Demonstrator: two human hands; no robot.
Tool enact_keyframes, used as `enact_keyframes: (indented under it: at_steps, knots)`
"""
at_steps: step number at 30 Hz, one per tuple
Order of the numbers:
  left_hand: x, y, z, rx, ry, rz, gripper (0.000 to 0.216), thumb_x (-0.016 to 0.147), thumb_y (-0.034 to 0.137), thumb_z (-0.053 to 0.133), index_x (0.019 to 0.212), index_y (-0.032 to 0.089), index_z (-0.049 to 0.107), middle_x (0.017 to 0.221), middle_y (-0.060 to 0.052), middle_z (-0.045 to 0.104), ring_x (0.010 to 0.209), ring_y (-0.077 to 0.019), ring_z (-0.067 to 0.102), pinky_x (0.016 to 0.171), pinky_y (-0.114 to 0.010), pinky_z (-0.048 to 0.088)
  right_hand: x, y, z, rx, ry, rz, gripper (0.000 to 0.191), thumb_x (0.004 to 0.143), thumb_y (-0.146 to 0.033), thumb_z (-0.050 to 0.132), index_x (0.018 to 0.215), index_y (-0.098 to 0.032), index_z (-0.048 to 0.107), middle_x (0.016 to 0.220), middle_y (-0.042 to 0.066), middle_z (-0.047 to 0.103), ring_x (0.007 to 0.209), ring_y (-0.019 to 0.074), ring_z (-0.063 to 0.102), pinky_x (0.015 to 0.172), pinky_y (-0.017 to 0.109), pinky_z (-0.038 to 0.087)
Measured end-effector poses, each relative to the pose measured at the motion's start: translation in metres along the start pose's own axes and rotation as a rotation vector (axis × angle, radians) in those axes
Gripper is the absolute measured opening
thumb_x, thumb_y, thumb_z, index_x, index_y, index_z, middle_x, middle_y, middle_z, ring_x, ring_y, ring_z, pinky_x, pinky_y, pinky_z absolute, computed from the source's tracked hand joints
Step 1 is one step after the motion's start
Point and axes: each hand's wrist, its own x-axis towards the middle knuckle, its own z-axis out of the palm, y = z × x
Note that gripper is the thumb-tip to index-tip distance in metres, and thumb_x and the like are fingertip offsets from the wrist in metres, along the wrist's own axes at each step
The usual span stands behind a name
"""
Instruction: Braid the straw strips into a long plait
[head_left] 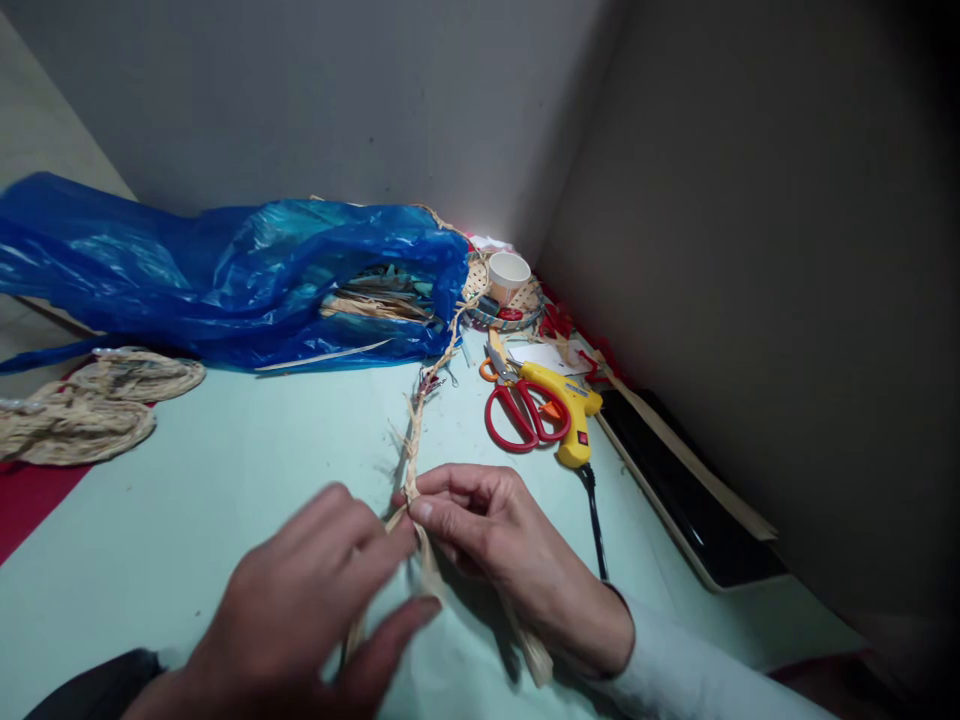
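Observation:
A braid of pale dried plant fibre (414, 440) runs from the back of the table toward me, with loose strands at its near end. My right hand (487, 525) pinches the braid between thumb and fingers where the strands part. My left hand (300, 590), slightly blurred, is just left of that point. Its thumb stands apart from the forefinger, and the forefinger's tip is close to the braid. One strand passes behind the left hand, partly hidden. Another loose strand (529, 645) hangs out below the right hand. A metal clip (431, 381) sits at the braid farther back.
Red-handled scissors (517, 415) and a yellow glue gun (574, 410) lie to the right, near a black tablet-like slab (690, 490). A blue plastic bag (225, 270) of fibre lies behind. Woven soles (82, 420) are at left. A paper cup (509, 272) stands in a basket (491, 318).

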Motion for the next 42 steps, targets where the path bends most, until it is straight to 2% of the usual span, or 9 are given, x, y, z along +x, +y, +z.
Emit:
enact_keyframes:
  at_steps: [4, 7, 9, 13, 18, 31, 34, 37, 42]
  knots:
    - [0.029, -0.015, -0.008, -0.578, -0.207, -0.536, 0.019, 0.094, 0.046, 0.06, 0.094, 0.028, 0.064, 0.082, 0.001, 0.067, 0.079, -0.0202, 0.062, 0.071, -0.029, 0.047, 0.001, 0.002, 0.0, 0.025, -0.052, -0.011, 0.02, 0.087, -0.034, 0.073, 0.09, -0.015, 0.073, 0.068, -0.001, 0.066, 0.048, 0.0065, 0.03, 0.049, 0.022, 0.025]
    - [0.037, -0.024, 0.001, -0.996, -0.456, -0.674, 0.033, 0.084, 0.052, 0.07, 0.087, 0.021, 0.062, 0.066, 0.005, 0.054, 0.05, -0.0093, 0.043, 0.048, -0.022, 0.035, 0.002, 0.003, -0.001, -0.041, -0.081, -0.076, 0.018, 0.091, -0.031, 0.067, 0.091, -0.015, 0.074, 0.066, -0.002, 0.064, 0.051, 0.0082, 0.036, 0.053, 0.022, 0.03]
    - [0.036, -0.024, 0.006, -1.047, -0.459, -0.732, 0.038, 0.08, 0.055, 0.073, 0.084, 0.019, 0.062, 0.064, 0.007, 0.05, 0.045, -0.0051, 0.027, 0.042, -0.02, 0.019, -0.001, 0.002, -0.002, -0.191, -0.068, -0.162, 0.018, 0.096, -0.026, 0.059, 0.095, -0.015, 0.074, 0.073, 0.0, 0.067, 0.061, 0.0108, 0.047, 0.06, 0.023, 0.036]
    - [0.032, -0.019, 0.005, -0.891, -0.391, -0.715, 0.029, 0.085, 0.048, 0.07, 0.093, 0.021, 0.064, 0.063, 0.006, 0.051, 0.051, -0.0091, 0.033, 0.047, -0.022, 0.022, -0.011, -0.001, -0.002, -0.69, 0.013, -0.261, 0.02, 0.1, -0.021, 0.049, 0.103, -0.018, 0.069, 0.089, 0.005, 0.071, 0.08, 0.0172, 0.06, 0.073, 0.027, 0.04]
    - [0.033, -0.019, 0.0, -0.712, -0.412, -0.662, 0.022, 0.084, 0.041, 0.069, 0.088, 0.02, 0.066, 0.06, 0.006, 0.048, 0.059, -0.0129, 0.04, 0.055, -0.024, 0.031, -0.019, -0.001, 0.002, -0.982, 0.087, -0.195, 0.018, 0.102, -0.026, 0.044, 0.093, -0.019, 0.057, 0.08, 0.005, 0.068, 0.065, 0.0163, 0.054, 0.06, 0.028, 0.033]
    - [0.037, -0.008, -0.004, -0.674, -0.339, -0.586, 0.025, 0.085, 0.04, 0.066, 0.068, 0.021, 0.068, 0.064, 0.0, 0.069, 0.066, -0.0183, 0.064, 0.067, -0.027, 0.048, -0.008, -0.007, -0.003, -0.492, 0.014, -0.125, 0.022, 0.097, -0.024, 0.053, 0.078, -0.017, 0.061, 0.065, 0.002, 0.069, 0.06, 0.0119, 0.061, 0.059, 0.021, 0.042]
    - [0.033, -0.01, -0.001, -0.707, -0.305, -0.646, 0.019, 0.083, 0.037, 0.069, 0.074, 0.02, 0.069, 0.073, -0.001, 0.072, 0.075, -0.0194, 0.065, 0.072, -0.027, 0.049, -0.015, 0.001, 0.003, -0.7, 0.112, -0.262, 0.021, 0.097, -0.025, 0.053, 0.081, -0.017, 0.064, 0.066, 0.001, 0.069, 0.057, 0.0123, 0.059, 0.055, 0.022, 0.04]
    - [0.029, -0.013, 0.001, -0.738, -0.281, -0.719, 0.02, 0.081, 0.038, 0.073, 0.077, 0.02, 0.068, 0.065, 0.004, 0.063, 0.062, -0.0134, 0.055, 0.057, -0.022, 0.042, -0.02, 0.015, 0.006, -1.005, 0.172, -0.548, 0.021, 0.098, -0.022, 0.049, 0.084, -0.016, 0.064, 0.067, 0.002, 0.066, 0.055, 0.0138, 0.058, 0.053, 0.026, 0.041]
    - [0.025, -0.015, 0.002, -0.82, -0.296, -0.688, 0.026, 0.09, 0.046, 0.066, 0.085, 0.02, 0.07, 0.053, 0.007, 0.051, 0.054, -0.0112, 0.044, 0.053, -0.022, 0.035, -0.016, 0.033, 0.004, -1.414, 0.107, -1.006, 0.022, 0.096, -0.009, 0.045, 0.09, -0.015, 0.066, 0.07, 0.002, 0.068, 0.057, 0.0157, 0.061, 0.05, 0.03, 0.04]
